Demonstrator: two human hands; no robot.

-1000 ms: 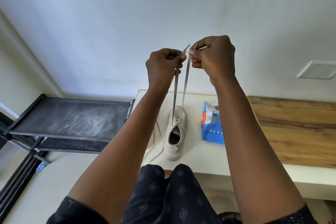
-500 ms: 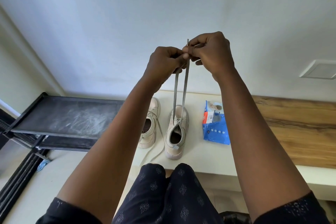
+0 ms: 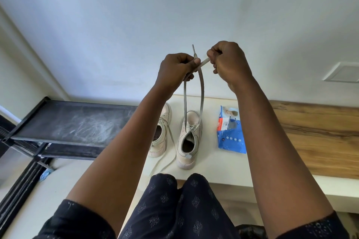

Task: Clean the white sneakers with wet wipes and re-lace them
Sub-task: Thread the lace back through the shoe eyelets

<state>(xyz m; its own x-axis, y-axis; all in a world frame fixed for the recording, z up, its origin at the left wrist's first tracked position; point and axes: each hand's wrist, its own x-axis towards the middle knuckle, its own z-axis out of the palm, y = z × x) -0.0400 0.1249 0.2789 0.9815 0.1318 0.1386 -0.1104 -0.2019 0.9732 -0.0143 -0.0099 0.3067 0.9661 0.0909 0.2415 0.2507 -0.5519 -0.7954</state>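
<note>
Left hand (image 3: 175,72) and right hand (image 3: 229,64) have parted slightly, each pinching the lace (image 3: 184,101) above the sneaker (image 3: 189,137) near the counter's (image 3: 213,165) left edge.

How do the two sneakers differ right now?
The right sneaker has its lace pulled up, pinched by the left hand and right hand; the left sneaker has a slack lace trailing on the table. The right sneaker is fully visible; the left sneaker is partly behind the left forearm. Both are white and upright.
</note>
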